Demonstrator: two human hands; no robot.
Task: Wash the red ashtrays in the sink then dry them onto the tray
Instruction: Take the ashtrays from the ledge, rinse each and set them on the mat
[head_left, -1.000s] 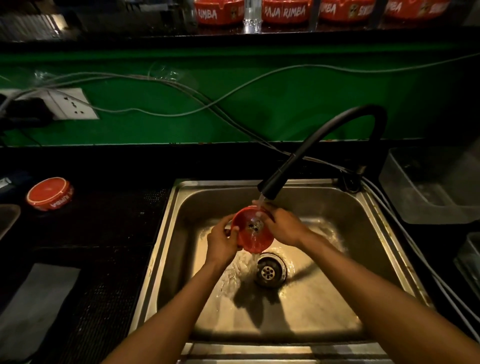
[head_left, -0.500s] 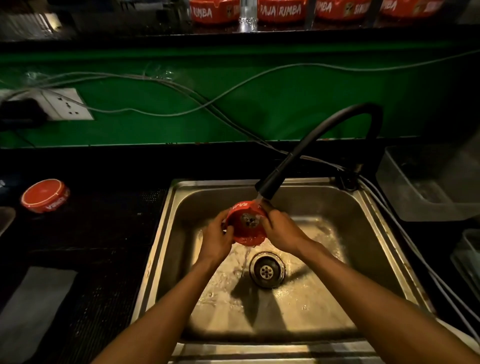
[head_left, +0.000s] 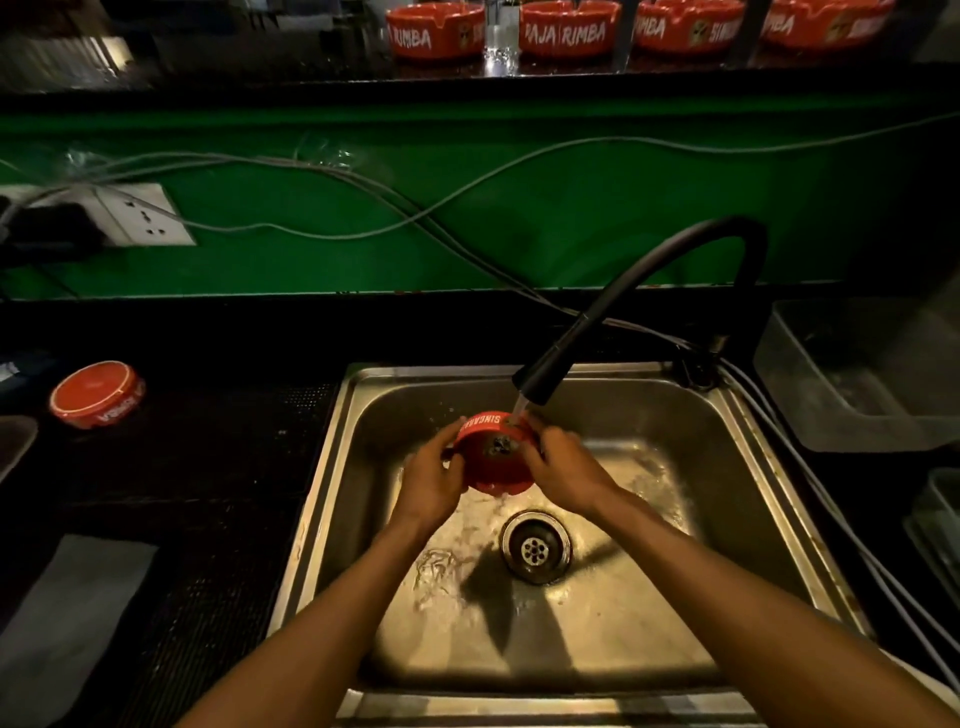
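far left on the dark surface (head_left: 208, 467): a round red ashtray with white lettering (head_left: 97, 394), turned upside down and well apart from the basin, probably parked there to drain or to wait its turn; which of the two cannot be told. just behind and above it, a white wall socket plate (head_left: 140, 213) on the green wall, with grey cables (head_left: 363, 208) trailing rightward toward the tap. low at the left edge, a pale grey cloth or mat (head_left: 67, 613) lying flat, perhaps the drying spot, though no tray can be made out for certain. further right, the stainless steel sink (head_left: 332, 467), wet across its floor, with the round metal drain (head_left: 535, 545) near the middle. above the drain, left hand (head_left: 434, 480) curled round the near-left rim of a second round red ashtray (head_left: 493, 457), grip clenched on it. ashtray tilted so its bowl faces the viewer and catches the stream, likely so the water flushes the inside and runs straight down. right hand (head_left: 563, 467) gripping the opposite rim, fingers wrapped over the edge, steadying and probably rubbing. just above, the black curved flexible faucet (head_left: 649, 291) running onto the top edge. along the back shelf, a row of matching red ashtrays (head_left: 569, 28), seemingly yet to be washed. far right, a clear plastic bin (head_left: 857, 374).
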